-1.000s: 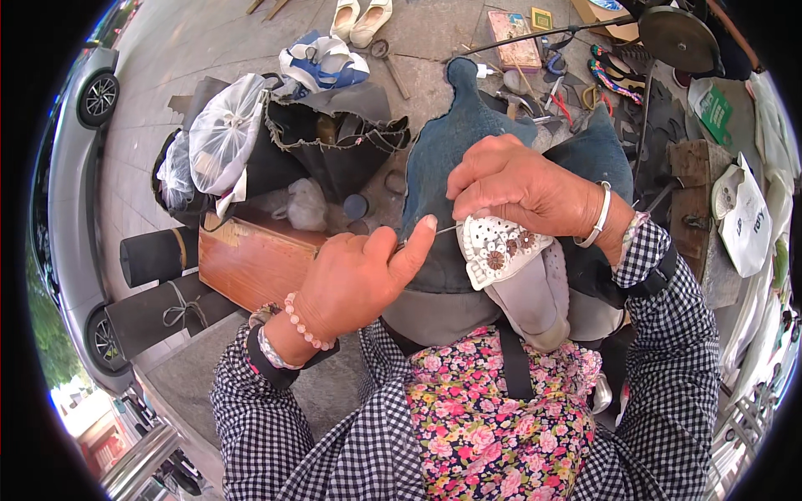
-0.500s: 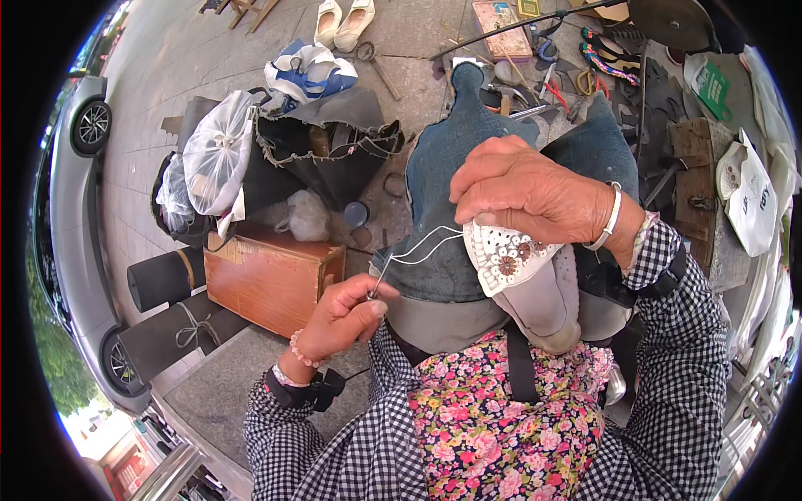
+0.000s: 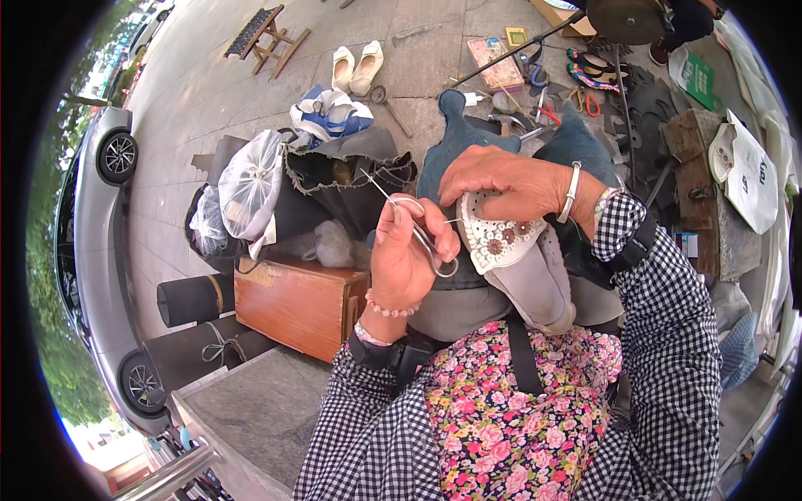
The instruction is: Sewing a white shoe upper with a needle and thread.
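Note:
My right hand (image 3: 514,179) is closed on a white shoe (image 3: 501,244), its fingers over the edge of the upper. Punched holes and brown flower-like beadwork decorate the upper; the rest of the shoe is greyish and lies across my lap. My left hand (image 3: 407,255), just left of the shoe, is closed round a slim metal tool (image 3: 444,269) with a looped end, a thin point showing above the fingers. Whether it is scissors I cannot tell. White thread (image 3: 454,220) runs between the shoe and my left hand.
A brown wooden box (image 3: 288,305) stands at left beside dark rolls (image 3: 194,299). Beyond it are plastic bags (image 3: 251,184) and a ragged black bag (image 3: 342,171). White shoes (image 3: 366,68), red-handled tools (image 3: 549,114) and black scraps (image 3: 652,108) lie on the paving ahead.
My left hand has risen and moved right, closer to the shoe, and the looped tool now shows. Less thread is visible between shoe and hand. My right hand still grips the shoe.

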The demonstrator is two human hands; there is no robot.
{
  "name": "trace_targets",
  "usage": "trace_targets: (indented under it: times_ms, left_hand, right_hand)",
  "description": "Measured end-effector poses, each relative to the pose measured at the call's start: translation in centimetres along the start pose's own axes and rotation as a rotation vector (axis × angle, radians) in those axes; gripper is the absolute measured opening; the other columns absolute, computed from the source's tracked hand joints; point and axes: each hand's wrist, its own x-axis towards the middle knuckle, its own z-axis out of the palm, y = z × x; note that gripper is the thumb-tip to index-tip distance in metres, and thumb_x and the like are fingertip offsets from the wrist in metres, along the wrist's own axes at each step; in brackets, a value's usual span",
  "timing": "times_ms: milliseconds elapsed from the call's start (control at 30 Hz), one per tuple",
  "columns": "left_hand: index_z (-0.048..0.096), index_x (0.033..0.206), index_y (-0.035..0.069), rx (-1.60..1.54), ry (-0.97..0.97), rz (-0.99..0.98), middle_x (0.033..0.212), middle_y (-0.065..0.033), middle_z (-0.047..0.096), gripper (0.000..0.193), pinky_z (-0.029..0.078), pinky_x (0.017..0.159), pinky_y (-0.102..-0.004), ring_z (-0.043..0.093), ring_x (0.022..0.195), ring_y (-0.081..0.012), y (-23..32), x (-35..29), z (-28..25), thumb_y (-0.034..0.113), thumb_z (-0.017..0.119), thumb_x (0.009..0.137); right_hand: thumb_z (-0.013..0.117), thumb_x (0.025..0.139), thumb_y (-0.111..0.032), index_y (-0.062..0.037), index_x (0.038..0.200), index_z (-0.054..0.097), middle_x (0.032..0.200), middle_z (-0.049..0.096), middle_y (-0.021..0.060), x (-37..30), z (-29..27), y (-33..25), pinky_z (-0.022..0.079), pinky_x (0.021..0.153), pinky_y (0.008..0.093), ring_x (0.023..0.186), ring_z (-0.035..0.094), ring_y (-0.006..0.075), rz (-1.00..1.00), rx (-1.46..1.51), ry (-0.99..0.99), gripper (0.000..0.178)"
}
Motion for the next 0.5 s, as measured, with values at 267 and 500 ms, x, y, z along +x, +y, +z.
trace_targets:
  times_ms: [267, 500]
  left_hand:
    - [0.050, 0.096, 0.010, -0.051, 0.041, -0.009, 0.074, -0.0025, 0.044, 0.022, 0.037, 0.055, -0.0291, 0.043, 0.059, -0.0133, -0.5, -0.8, 0.1, 0.030, 0.042, 0.097]
    - [0.050, 0.095, 0.010, -0.029, 0.051, 0.034, 0.072, -0.0011, 0.041, 0.021, 0.036, 0.055, -0.0279, 0.040, 0.057, -0.0119, 0.6, -2.2, 0.1, 0.029, 0.042, 0.097]
  right_hand:
    - [0.061, 0.067, -0.012, -0.0099, 0.103, 0.062, 0.113, 0.057, 0.0072, 0.2, -0.1, -1.3, 0.027, 0.101, 0.0396, 0.111, 0.045, 0.0273, 0.071, -0.070, -0.067, 0.035]
    - [0.056, 0.070, -0.004, -0.0080, 0.099, 0.064, 0.109, 0.059, 0.0078, 0.1, 0.3, 0.4, 0.033, 0.097, 0.0393, 0.107, 0.048, 0.0263, -0.041, 0.019, -0.023, 0.031]
